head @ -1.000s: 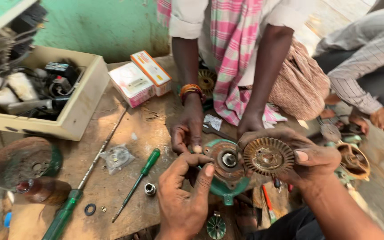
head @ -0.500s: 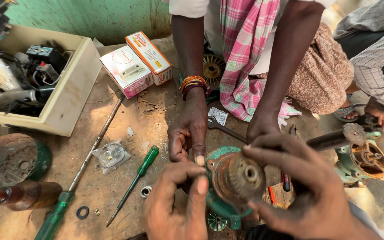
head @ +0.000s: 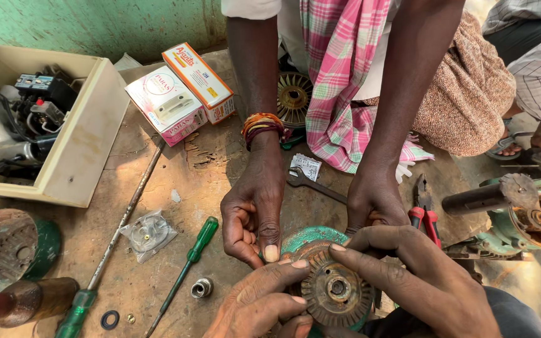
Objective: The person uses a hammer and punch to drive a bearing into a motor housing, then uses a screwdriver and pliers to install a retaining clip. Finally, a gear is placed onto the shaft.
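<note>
Down at the bottom centre, seen from above, a round rusty impeller disc [head: 335,289] with ribbed vanes lies flat on a green pump housing [head: 308,238] on a worn wooden desk [head: 158,188]. Its central hole faces straight up at the camera, so its axis runs upward, out of the housing.

Both of the wearer's hands meet on it. The left hand [head: 255,307] comes in from the lower left, fingertips pressed to the disc's left rim. The right hand [head: 421,278] reaches from the lower right, fingers spread over the top and right rim. Each grip is partly closed, pinching the disc's edge; neither hand is clearly nearer.

A second person kneels opposite and steadies the housing with both hands: one hand [head: 255,213] at its left edge, thumb beside the disc, and the other hand [head: 374,200] at its back.

Compared with half a second ago, the disc looks lower and flatter on the housing, and the wearer's fingers have shifted out to its rim.

Nearby on the desk lie a green-handled screwdriver [head: 189,266], a small metal nut [head: 201,288], red-handled pliers [head: 424,216] and two cardboard boxes [head: 180,94].
</note>
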